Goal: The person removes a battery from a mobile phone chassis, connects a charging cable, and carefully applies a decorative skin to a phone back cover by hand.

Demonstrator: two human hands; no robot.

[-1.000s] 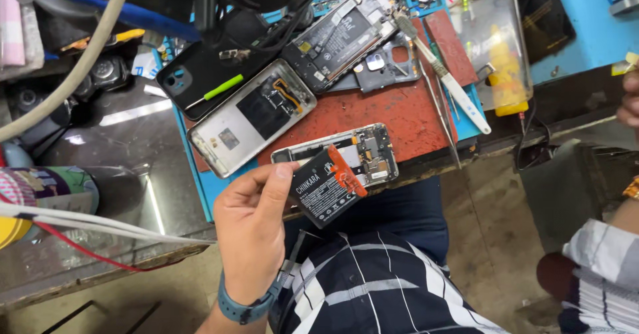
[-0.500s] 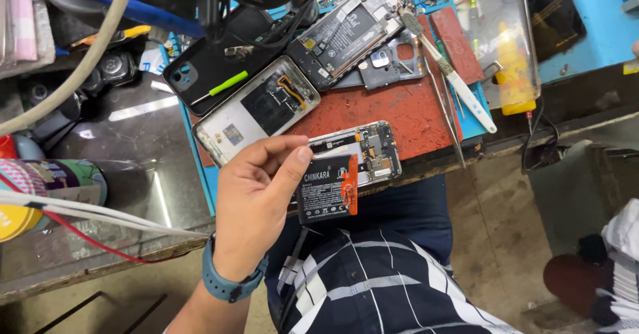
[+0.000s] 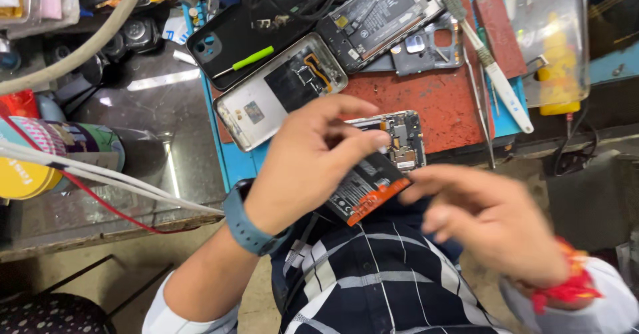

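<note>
Two bare hands meet over the near edge of a cluttered repair surface [image 3: 452,108], seen from the head camera. The left hand [image 3: 306,167], with a blue band at its wrist, has its fingers [image 3: 363,144] closed on a flat black battery [image 3: 363,191] with an orange strip along its lower edge; the thumb lies on top and the other fingers curl above it. The battery hangs just off the front edge of the surface, over the person's striped shirt [image 3: 373,287], and its upper end overlaps an opened phone [image 3: 403,141] whose circuit board shows. The right hand [image 3: 492,221], blurred, has a red thread band at its wrist; its fingers are loosely spread and hold nothing, and one fingertip [image 3: 413,191] reaches to the battery's orange corner, though the blur hides whether it touches. Behind the opened phone lies a red mat [image 3: 446,104] on a blue one. Farther back rest a silver phone back shell [image 3: 279,98], a black phone back cover [image 3: 233,41] with a green tool [image 3: 251,58] on it, and another opened phone [image 3: 383,18] with its battery in place. A white-handled brush [image 3: 496,74] lies slanted at the right, beside a clear plastic box [image 3: 552,41] with something yellow inside. At the left stand a patterned can [image 3: 66,144] and a thick beige hose [image 3: 86,41].
</note>
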